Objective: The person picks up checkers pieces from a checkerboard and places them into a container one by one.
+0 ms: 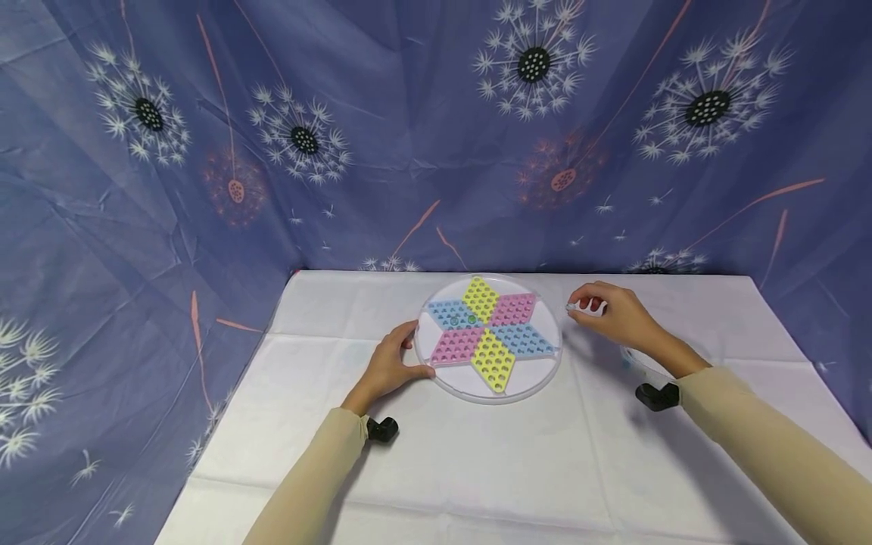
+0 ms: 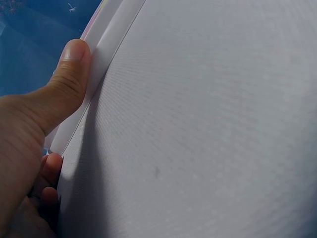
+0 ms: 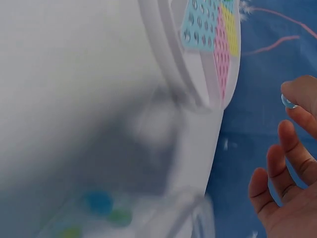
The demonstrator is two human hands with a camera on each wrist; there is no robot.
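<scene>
Facing blue cloth [image 1: 409, 98], upper frame; holding the board [image 1: 531, 372], mid-frame, by its left edge in the left hand [image 1: 388, 365]; pinching a marble [image 3: 288, 102] in the right hand [image 1: 616, 314], right of centre. Probably needing a steady board and a gentle, snug pinch against slipping.

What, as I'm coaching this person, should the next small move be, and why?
Probably bring the marble left over the board: the right hand pinches it off to the side, the left hand holds the board, where only two marbles show.
</scene>
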